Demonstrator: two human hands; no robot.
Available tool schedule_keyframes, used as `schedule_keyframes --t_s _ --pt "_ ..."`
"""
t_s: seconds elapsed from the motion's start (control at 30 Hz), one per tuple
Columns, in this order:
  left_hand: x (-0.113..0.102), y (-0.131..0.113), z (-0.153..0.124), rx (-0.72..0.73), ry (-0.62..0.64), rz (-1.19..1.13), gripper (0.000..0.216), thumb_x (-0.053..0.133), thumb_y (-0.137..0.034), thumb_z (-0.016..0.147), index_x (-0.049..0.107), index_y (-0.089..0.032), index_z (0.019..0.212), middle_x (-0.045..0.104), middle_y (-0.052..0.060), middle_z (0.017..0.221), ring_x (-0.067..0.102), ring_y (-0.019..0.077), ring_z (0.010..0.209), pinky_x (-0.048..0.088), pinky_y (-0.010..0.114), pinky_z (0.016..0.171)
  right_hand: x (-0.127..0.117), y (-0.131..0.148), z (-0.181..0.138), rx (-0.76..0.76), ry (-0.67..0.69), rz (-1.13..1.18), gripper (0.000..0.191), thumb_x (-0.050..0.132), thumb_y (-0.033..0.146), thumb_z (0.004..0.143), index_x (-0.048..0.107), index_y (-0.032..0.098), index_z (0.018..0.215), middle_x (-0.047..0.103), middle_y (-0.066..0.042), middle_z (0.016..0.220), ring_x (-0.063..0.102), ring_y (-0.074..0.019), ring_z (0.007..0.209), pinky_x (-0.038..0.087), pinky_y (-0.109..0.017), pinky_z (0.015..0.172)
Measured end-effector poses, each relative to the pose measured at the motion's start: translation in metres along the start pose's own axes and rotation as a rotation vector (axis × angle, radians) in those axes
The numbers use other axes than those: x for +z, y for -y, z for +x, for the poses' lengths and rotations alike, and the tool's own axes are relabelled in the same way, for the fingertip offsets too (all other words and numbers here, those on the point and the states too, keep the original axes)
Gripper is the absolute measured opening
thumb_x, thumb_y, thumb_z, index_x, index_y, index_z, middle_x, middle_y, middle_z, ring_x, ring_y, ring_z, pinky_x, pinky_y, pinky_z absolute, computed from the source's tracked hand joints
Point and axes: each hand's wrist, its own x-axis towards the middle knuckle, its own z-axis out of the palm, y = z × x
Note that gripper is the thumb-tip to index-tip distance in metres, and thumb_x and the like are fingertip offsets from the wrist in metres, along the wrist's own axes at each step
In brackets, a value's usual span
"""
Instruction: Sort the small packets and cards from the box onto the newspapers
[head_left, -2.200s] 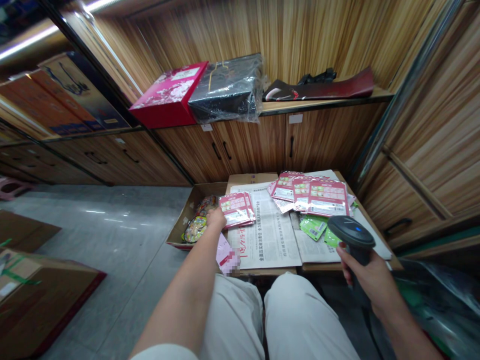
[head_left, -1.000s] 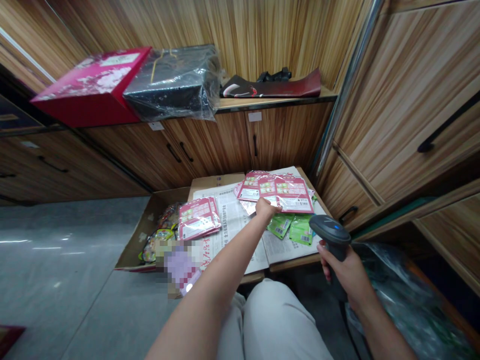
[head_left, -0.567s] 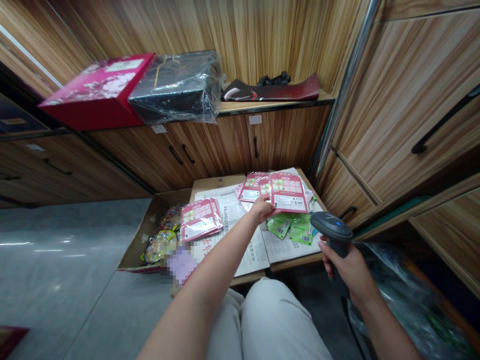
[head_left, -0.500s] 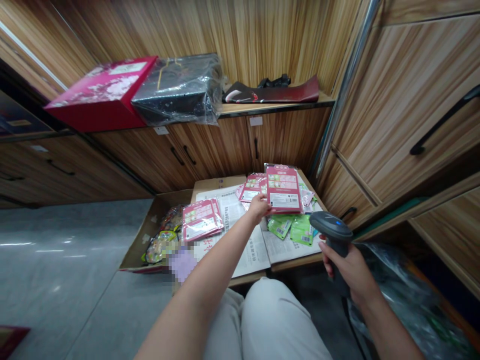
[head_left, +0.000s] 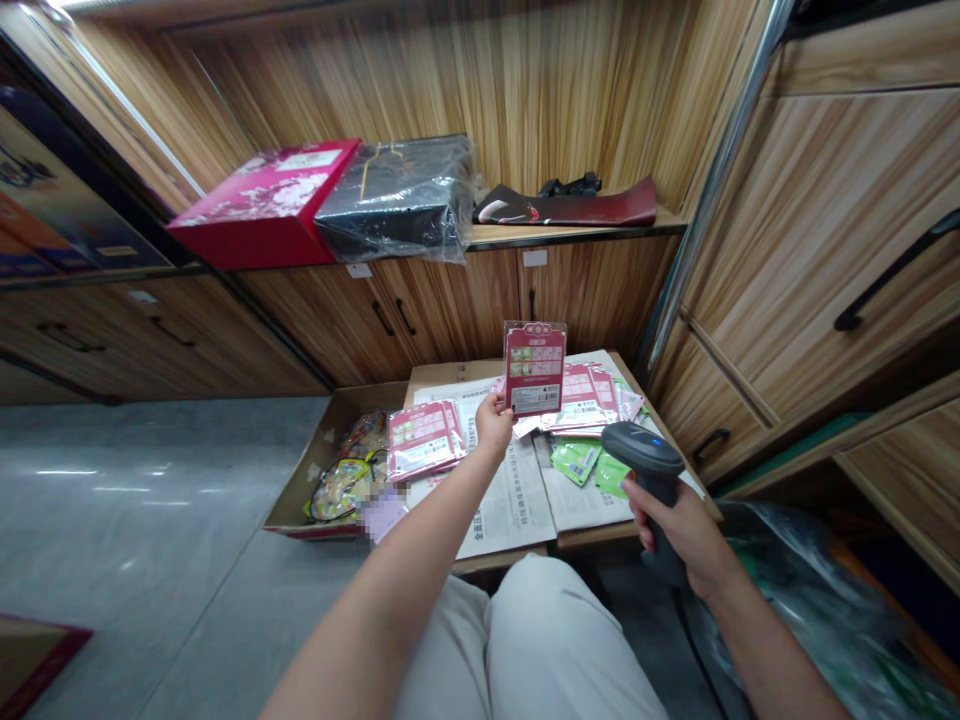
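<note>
My left hand (head_left: 493,422) pinches the lower corner of a pink packet (head_left: 534,367) and holds it upright above the newspaper-covered low table (head_left: 517,495). My right hand (head_left: 671,520) grips a dark handheld barcode scanner (head_left: 642,455), its head pointing toward the packet, a blue light on top. A pile of pink packets (head_left: 589,400) lies spread behind the raised one, and a smaller stack of pink packets (head_left: 424,440) rests at the table's left. Two green packets (head_left: 581,462) lie beside the scanner.
An open cardboard box (head_left: 330,480) with colourful snack bags sits on the floor left of the table. Wooden cabinets (head_left: 465,305) stand behind, with a red gift box (head_left: 262,205) and a plastic-wrapped black box (head_left: 401,195) on the ledge. Plastic bags (head_left: 810,620) lie at right.
My left hand left the small stack, reached to the right pile, picked one pink packet and raised it upright. The scanner hand stayed about where it was. My view shifted.
</note>
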Motion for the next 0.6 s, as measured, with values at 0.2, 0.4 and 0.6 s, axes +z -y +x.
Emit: schedule_keyframes --t_s 0.2,0.4,0.6 --pt "0.001 -0.006 -0.006 -0.028 0.008 -0.048 0.024 0.059 -0.002 0.061 0.055 -0.016 0.080 0.068 0.002 0.073 0.067 0.0161 0.068 0.054 0.028 0.064 0.003 -0.001 0.010 0.018 0.043 0.020 0.040 0.086 0.044 0.060 0.060 0.018 0.074 0.053 0.008 0.045 0.044 -0.0065 0.031 0.036 -0.016 0.028" --pt "-0.001 -0.011 -0.016 -0.043 0.045 -0.055 0.025 0.059 -0.001 0.062 0.057 -0.016 0.082 0.069 0.002 0.075 0.067 0.0142 0.067 0.055 0.027 0.065 -0.001 -0.002 0.017 0.022 0.078 0.044 0.040 0.084 0.047 0.062 0.057 0.019 0.072 0.053 0.009 0.047 0.044 -0.0069 0.032 0.037 -0.017 0.030" --pt "-0.003 -0.013 -0.022 -0.060 0.053 -0.029 0.025 0.057 0.000 0.063 0.057 -0.015 0.082 0.069 0.002 0.075 0.067 0.0141 0.068 0.054 0.026 0.065 -0.001 -0.002 0.017 0.015 0.048 0.038 0.040 0.086 0.044 0.060 0.058 0.019 0.073 0.053 0.009 0.045 0.044 -0.0073 0.031 0.036 -0.018 0.028"
